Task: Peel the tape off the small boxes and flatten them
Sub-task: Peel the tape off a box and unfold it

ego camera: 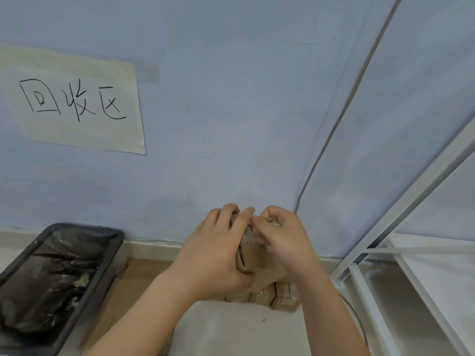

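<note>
A small brown cardboard box (253,259) is held up in front of the wall, mostly hidden between both hands. My left hand (218,250) wraps around its left side, fingers over the top edge. My right hand (285,240) pinches a crumpled bit of clear tape (274,222) at the box's top. Below the hands, several more small taped boxes (277,295) stand together on the floor.
A dark bin lined with a black bag (51,276) sits at the lower left, with bits of tape inside. A white metal rack (411,253) stands at the right. A paper sign (74,101) is taped to the blue wall. A cable (341,111) runs down the wall.
</note>
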